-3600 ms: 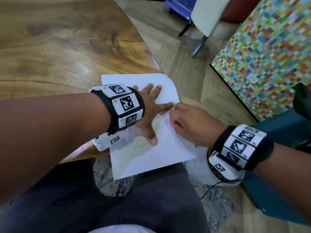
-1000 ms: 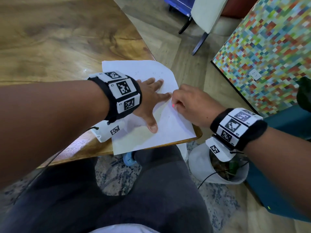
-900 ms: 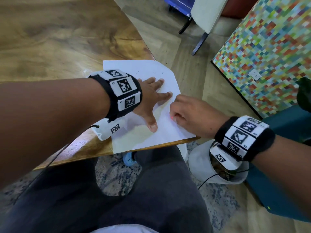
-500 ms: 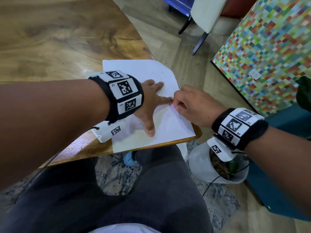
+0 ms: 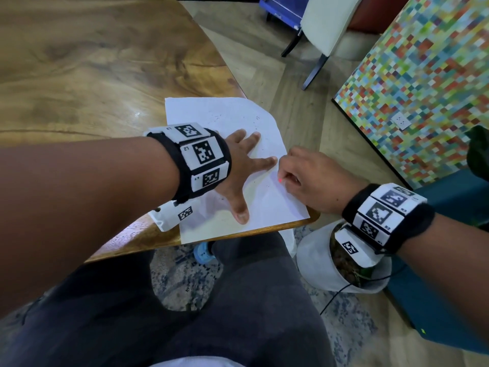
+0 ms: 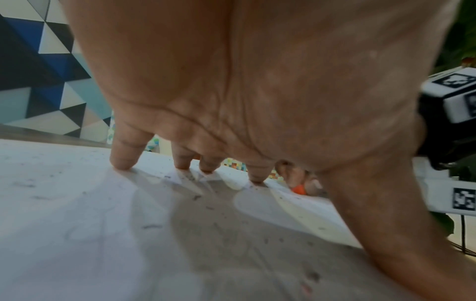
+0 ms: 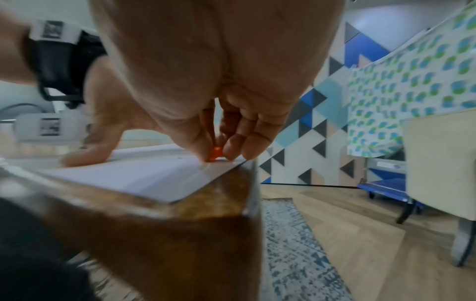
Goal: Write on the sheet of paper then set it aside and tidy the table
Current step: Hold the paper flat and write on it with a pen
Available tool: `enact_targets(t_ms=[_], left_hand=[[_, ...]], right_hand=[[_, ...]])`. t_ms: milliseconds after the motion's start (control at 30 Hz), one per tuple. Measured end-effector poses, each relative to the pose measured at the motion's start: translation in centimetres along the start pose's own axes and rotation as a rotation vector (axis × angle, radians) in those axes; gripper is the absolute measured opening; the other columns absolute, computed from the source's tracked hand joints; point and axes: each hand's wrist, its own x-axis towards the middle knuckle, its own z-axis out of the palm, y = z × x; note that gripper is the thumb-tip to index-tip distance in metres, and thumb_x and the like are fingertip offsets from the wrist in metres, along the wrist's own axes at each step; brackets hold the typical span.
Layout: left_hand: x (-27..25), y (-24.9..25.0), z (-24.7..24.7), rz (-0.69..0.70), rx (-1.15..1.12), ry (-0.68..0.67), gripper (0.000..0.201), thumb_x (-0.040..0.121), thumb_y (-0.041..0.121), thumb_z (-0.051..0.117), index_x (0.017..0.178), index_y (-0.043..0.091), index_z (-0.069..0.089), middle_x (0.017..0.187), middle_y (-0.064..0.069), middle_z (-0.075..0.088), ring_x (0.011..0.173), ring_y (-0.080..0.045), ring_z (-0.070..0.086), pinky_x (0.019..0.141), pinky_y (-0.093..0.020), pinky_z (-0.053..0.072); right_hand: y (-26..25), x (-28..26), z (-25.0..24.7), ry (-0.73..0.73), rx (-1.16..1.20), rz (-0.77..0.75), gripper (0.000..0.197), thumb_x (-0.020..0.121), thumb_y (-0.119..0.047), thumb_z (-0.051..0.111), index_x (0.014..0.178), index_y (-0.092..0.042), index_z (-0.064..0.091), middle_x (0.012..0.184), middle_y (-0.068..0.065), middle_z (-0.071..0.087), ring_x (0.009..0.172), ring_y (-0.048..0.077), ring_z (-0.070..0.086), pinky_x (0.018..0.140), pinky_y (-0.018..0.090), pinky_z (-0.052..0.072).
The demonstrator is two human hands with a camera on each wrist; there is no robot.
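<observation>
Left hand (image 5: 239, 170) stays spread flat on the white paper sheet (image 5: 232, 120) at the wooden bench (image 5: 79, 62) corner; right hand (image 5: 308, 178) still pinches a small orange writing piece (image 7: 215, 154).

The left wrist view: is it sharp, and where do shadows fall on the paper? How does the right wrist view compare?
Left wrist view: soft, slightly blurred; the left hand casts grey shadows on the sheet of paper under its fingertips. Right wrist view: the table corner is out of focus; the orange tip is clearer.

The wooden tabletop (image 5: 87, 75) carries one white sheet of paper (image 5: 267, 205) at its near corner, partly over the edge.
</observation>
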Motion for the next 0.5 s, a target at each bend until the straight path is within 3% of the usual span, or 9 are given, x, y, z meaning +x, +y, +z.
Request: enact_targets(t_ms=[167,367,500], left_hand=[[0.3,-0.4,0.4,-0.003,-0.01,0.008,0.144,0.049,0.089,0.073,0.151,0.053,-0.023,0.164,-0.002,-0.032,0.153,-0.03,-0.023,0.116,-0.073,0.013],[0.0,-0.7,0.8,0.017,-0.045,0.047,0.14,0.05,0.089,0.072,0.152,0.054,-0.016,0.167,-0.002,-0.027,0.154,-0.028,-0.02,0.118,-0.07,0.011],[-0.6,-1.0,1.8,-0.012,-0.059,0.128,0.135,0.052,0.093,0.066,0.156,0.051,-0.009,0.169,-0.007,-0.015,0.155,-0.031,-0.011,0.121,-0.063,0.012]], right_hand=[[-1.7,-1.2,0.7,-0.108,0.009,-0.189,0.009,0.087,-0.021,0.05,0.084,-0.018,0.058,0.087,-0.007,0.047,0.075,0.017,0.051,0.066,0.037,0.048],[-0.5,2.3,-0.1,0.004,0.014,0.11,0.008,0.092,-0.019,0.053,0.089,-0.018,0.06,0.093,-0.002,0.053,0.084,0.018,0.054,0.07,0.03,0.043],[-1.2,1.9,0.0,-0.02,-0.032,0.117,0.01,0.094,-0.019,0.049,0.089,-0.018,0.058,0.093,-0.002,0.051,0.082,0.021,0.054,0.067,0.031,0.041]])
